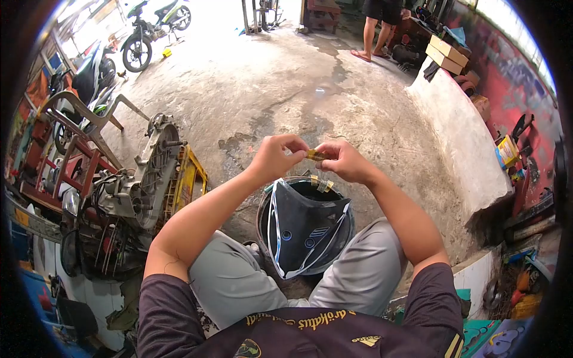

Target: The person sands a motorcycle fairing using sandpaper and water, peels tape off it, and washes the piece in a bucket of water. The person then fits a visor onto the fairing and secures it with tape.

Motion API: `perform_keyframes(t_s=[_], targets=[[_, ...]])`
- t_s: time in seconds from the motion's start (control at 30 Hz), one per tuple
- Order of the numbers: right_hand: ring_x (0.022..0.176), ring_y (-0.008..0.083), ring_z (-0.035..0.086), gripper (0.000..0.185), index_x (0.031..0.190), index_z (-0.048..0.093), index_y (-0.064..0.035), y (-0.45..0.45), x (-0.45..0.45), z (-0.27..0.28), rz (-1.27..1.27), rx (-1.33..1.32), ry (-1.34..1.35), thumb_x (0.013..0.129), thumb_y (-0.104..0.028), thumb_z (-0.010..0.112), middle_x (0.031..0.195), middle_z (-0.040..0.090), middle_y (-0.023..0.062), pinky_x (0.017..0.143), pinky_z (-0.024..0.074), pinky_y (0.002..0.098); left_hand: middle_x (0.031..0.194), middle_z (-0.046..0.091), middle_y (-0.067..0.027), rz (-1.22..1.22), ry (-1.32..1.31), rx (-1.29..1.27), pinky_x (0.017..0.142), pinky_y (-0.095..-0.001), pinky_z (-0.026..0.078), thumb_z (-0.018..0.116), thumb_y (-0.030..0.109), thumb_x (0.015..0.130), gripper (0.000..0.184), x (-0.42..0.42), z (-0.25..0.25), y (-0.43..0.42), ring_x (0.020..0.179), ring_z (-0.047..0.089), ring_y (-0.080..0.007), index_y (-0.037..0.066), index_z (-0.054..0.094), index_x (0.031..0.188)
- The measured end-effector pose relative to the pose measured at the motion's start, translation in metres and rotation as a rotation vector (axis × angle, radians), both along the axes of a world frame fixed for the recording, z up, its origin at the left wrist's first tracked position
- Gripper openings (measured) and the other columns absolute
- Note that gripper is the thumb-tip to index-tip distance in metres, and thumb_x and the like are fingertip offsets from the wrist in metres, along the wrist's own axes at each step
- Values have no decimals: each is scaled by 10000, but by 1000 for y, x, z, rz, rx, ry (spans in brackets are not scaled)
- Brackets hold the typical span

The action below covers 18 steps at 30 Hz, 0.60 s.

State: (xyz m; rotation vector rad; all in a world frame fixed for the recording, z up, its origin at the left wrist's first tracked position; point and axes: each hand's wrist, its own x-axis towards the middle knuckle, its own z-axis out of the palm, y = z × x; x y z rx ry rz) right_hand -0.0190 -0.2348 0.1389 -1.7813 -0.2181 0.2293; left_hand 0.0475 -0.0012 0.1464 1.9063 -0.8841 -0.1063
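Observation:
A short yellowish-brown strip of tape is stretched between the fingertips of both hands. My left hand pinches its left end, and my right hand pinches the other. Just below them, a black motorcycle body panel with white edging lies across a dark round tub between my knees. Similar tape pieces cling to the tub's far rim. Both hands are above that rim, apart from the panel.
On the left stand a metal engine casing, a yellow crate and a chair. A low white wall runs along the right. Motorcycles are parked at the back left; a person stands at the back right.

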Motion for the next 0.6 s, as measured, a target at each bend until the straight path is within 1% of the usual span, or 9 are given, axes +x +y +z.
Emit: perform_keyframes(t_s=[0.03,0.07,0.13,0.17,0.23,0.33,0.37,0.43,0.6], targets=[[818,76,603,196,1073,697,-7,0,0,0,7,-61,0,904,-96,740,899,687,16,719,493,266,917,775,-50,10,0,-1,879,-346,514,774,183,880,166,1,0,1,880,698,-144,71,782,1003],[818,76,603,196,1073,697,-7,-1,0,1,7,-61,-1,904,-96,740,899,687,16,719,493,266,922,776,-45,19,-1,-2,882,-345,509,771,184,884,163,1,-1,1,887,694,-141,76,783,1005],[774,83,609,189,1049,714,2,-1,-1,4,27,-119,29,942,-153,720,849,699,17,708,492,268,924,776,-45,30,-4,-1,880,-344,508,770,186,885,163,2,-1,2,886,694,-142,77,782,1007],[774,83,609,189,1049,714,2,0,-1,5,27,-119,27,942,-153,720,849,699,17,708,492,268,927,776,-45,42,-6,0,878,-343,508,769,187,886,164,2,-1,2,884,694,-142,79,781,1009],[738,96,610,207,994,726,10,3,0,7,-47,-79,34,968,-194,699,791,685,12,698,492,275,929,777,-44,44,-2,-7,877,-342,507,769,188,887,165,2,-1,4,883,694,-142,79,777,1012],[733,98,613,235,965,733,10,5,5,5,-52,-114,-3,985,-218,682,776,683,15,689,492,276,932,777,-44,49,12,-9,876,-343,507,768,191,891,170,2,-2,6,879,694,-143,76,768,1017],[733,98,613,235,965,733,10,5,7,4,-51,-113,-4,985,-218,682,776,683,15,689,492,276,933,776,-44,51,25,-3,876,-345,507,767,193,894,174,2,-2,7,876,695,-143,73,763,1020],[730,95,612,245,965,734,11,8,9,5,-49,-207,-39,986,-227,682,776,681,18,684,491,273,931,776,-45,49,30,3,874,-346,509,769,194,896,175,2,-3,9,872,696,-144,70,760,1019],[748,95,616,215,977,728,14,18,5,10,-61,-218,-37,984,-197,684,788,679,19,709,501,273,931,775,-49,49,12,2,876,-346,514,774,195,896,180,2,-3,10,866,697,-151,62,761,1017]])
